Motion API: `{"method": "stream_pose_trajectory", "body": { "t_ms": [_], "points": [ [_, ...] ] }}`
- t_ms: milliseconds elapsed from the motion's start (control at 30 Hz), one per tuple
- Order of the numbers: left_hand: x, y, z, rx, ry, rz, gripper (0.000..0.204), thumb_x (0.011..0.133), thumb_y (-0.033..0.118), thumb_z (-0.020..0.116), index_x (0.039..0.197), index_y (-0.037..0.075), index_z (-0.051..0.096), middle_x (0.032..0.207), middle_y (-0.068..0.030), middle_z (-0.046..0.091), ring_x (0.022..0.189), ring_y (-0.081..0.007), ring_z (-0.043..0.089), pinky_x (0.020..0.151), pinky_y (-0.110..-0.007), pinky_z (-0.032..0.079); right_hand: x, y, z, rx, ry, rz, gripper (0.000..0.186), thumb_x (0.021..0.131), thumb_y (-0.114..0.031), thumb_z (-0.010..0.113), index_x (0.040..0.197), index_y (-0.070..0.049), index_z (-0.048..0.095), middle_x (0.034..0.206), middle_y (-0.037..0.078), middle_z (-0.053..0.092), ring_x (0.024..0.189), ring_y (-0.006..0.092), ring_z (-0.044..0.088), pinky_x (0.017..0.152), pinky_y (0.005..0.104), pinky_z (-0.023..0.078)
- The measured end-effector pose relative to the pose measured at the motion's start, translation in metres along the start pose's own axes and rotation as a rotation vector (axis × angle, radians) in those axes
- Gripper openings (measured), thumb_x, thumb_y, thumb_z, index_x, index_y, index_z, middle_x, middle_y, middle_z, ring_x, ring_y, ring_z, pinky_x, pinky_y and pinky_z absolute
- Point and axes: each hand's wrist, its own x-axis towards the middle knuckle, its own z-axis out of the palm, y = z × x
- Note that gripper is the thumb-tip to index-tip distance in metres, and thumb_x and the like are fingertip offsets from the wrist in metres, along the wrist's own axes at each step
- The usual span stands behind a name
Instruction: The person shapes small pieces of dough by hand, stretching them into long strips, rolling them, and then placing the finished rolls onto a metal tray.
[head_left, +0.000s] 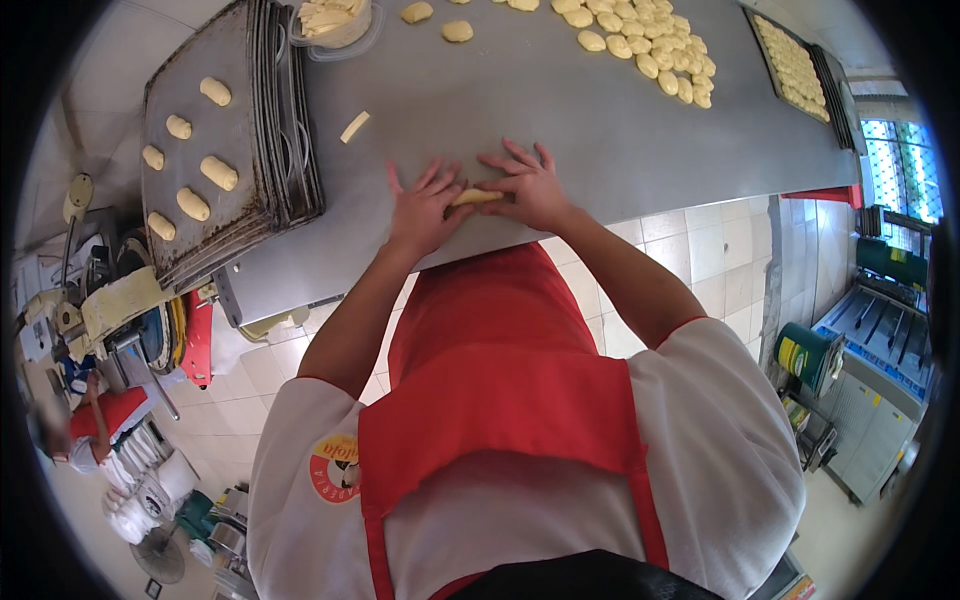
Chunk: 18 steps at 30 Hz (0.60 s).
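Observation:
Near the table's front edge, my left hand [424,208] and my right hand [532,190] pinch the two ends of a small pale dough roll [478,196]. Thumbs and forefingers press on it, while the other fingers of both hands spread outward. Whatever may be inside the roll is hidden. A pale yellow stick [354,127], perhaps cheese or butter, lies on the metal table [440,100] beyond my left hand. Farther off, at the back left, a clear tub [340,30] holds several similar sticks. Two loose dough pieces [457,31] rest beside that tub.
A stack of dark baking trays [262,130] stands at the left, its top tray bearing several shaped rolls [219,173]. Many dough balls [640,35] cluster at the back right. Another filled tray [790,65] sits at the far right. A co-worker [100,420] is at lower left.

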Motion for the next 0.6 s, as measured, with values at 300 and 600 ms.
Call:
{"method": "stream_pose_trajectory", "body": {
  "t_ms": [300,600],
  "points": [
    [-0.006,0.008,-0.002,-0.05,0.024,-0.059,0.05,0.097,0.048,0.073,0.14,0.022,0.072,0.162,0.001,0.056,0.155,-0.0257,0.044,0.124,-0.075,0.0,-0.001,-0.002,0.001,-0.027,-0.028,-0.011,0.049,0.087,-0.059,0.08,0.13,-0.036,0.078,0.17,-0.005,0.044,0.161,0.031,0.032,0.126,0.0705,0.016],
    [-0.012,0.015,0.002,-0.077,0.088,-0.076,0.046,0.097,0.048,0.073,0.138,0.026,0.073,0.157,0.0009,0.06,0.155,-0.0257,0.045,0.124,-0.076,-0.002,-0.008,-0.007,0.005,-0.028,0.019,-0.049,0.049,0.089,-0.053,0.081,0.133,-0.034,0.077,0.17,-0.003,0.045,0.161,0.0299,0.033,0.126,0.0694,0.019]
  ]
}}
